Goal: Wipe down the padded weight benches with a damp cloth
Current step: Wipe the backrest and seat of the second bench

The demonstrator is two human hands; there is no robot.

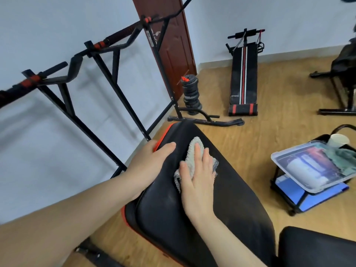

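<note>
On far sit-up board point(244, 74), white "XYWire" lettering, barely legible.

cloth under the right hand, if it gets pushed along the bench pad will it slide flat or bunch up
The cloth looks soft and floppy: it already lies crumpled under the right hand, so it would probably bunch. Its knobbly texture may grip the bench pad rather than glide.

Single head-worn wide-angle view, forward and down, close over the weight bench pad point(221, 189), floor point(269, 132) beyond.
</note>
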